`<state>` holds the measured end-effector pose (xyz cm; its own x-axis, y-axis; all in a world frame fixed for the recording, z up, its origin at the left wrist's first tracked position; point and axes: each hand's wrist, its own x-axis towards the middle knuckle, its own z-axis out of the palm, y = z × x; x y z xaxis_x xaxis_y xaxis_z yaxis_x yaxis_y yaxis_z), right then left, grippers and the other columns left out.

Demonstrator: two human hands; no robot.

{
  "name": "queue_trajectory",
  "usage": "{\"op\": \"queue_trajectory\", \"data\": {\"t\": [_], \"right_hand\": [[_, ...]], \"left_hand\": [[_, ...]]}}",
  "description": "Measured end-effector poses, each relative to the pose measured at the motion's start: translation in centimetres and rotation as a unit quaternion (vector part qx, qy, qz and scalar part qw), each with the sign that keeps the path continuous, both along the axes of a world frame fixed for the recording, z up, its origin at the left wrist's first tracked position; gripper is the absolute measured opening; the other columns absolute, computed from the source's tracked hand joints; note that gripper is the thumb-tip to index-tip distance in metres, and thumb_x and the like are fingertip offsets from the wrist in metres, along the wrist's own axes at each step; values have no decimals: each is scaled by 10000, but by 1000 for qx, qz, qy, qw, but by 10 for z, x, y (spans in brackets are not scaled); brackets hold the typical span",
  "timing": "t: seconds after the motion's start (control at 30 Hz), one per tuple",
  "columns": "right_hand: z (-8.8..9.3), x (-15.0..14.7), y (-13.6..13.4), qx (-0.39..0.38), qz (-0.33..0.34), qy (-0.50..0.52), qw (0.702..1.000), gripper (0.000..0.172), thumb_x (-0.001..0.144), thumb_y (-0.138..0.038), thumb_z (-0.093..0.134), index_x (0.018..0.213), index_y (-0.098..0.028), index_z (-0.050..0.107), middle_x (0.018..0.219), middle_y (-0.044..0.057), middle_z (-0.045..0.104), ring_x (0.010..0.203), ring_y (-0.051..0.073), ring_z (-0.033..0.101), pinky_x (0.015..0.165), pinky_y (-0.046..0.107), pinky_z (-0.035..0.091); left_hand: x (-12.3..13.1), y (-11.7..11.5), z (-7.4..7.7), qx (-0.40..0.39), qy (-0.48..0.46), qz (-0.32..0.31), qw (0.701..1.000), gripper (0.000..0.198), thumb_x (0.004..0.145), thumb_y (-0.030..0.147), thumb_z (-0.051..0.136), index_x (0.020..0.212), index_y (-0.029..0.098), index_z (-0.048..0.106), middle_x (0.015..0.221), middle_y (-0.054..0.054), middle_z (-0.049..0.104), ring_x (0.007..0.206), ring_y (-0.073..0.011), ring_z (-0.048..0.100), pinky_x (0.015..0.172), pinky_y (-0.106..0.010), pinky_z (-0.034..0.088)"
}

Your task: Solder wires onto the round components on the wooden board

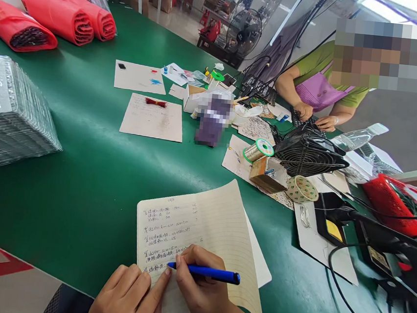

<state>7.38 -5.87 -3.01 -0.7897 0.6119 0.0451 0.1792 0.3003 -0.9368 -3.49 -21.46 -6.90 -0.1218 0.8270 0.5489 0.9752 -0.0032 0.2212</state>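
An open notebook [220, 221] with ruled pages and several lines of handwriting lies at the front of the green table. My right hand [203, 289] is closed around a blue pen [212, 273], its tip touching the page near the lowest written line. Beside it, my left hand [132, 294] rests on the lower left of the page, fingers laid down and slightly bent, index finger reaching toward the pen tip. It holds nothing that I can see. Under the notebook's right side a white sheet [258, 255] sticks out.
To the left stands a wrapped stack of panels [13, 113]; red bundles [60, 14] lie behind it. Solder spool [258, 150], tape roll [302, 189], small fan [308, 156] and soldering stand [331, 220] crowd the right. Across the table sits a co-worker [321, 88], hands on dark parts.
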Motion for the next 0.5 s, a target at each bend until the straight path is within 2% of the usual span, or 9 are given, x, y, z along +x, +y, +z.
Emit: {"op": "queue_trajectory", "data": {"t": [0.27, 0.5], "right_hand": [[2, 0, 2, -9, 12, -9, 1000, 336, 953, -221, 555, 652, -218, 405, 587, -41, 468, 542, 110, 422, 529, 263, 337], [2, 0, -1, -5, -4, 10, 1000, 329, 950, -194, 549, 652, -214, 412, 586, -42, 466, 538, 105, 418, 530, 256, 345]], "left_hand": [[-1, 1, 2, -4, -1, -6, 1000, 410, 816, 119, 684, 1225, 86, 696, 735, -46, 616, 683, -197, 507, 619, -350, 384], [-1, -1, 1, 0, -7, -5, 1000, 432, 803, 120, 708, 1233, 80, 694, 751, -48, 620, 698, -199, 507, 629, -351, 379]]}}
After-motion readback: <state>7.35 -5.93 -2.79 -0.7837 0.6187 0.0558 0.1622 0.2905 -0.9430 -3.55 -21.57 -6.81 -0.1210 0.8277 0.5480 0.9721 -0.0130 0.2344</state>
